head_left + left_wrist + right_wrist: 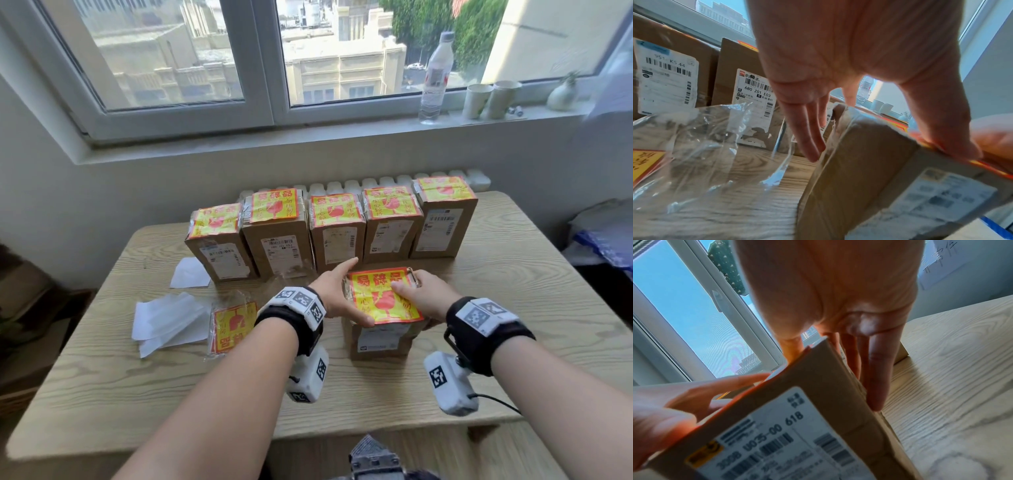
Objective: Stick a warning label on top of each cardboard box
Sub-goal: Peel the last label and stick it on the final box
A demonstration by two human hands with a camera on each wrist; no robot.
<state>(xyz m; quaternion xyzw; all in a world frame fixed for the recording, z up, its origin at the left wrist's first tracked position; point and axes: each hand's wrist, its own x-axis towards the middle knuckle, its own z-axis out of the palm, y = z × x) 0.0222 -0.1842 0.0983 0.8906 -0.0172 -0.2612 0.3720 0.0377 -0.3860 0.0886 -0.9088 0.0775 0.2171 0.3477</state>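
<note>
Cardboard box (380,339) wears glossy yellow label (385,296), flat hands (337,293) flanking.

A big window (260,58) lets in daylight past the hands. Under them is a wooden table (513,308).

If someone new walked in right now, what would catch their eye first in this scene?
Probably the bright yellow-and-red warning label on the near cardboard box, with the left hand and right hand pressing on it. Next, the row of five labelled boxes behind it, and the spare labels in plastic wrap to the left on the table.
</note>
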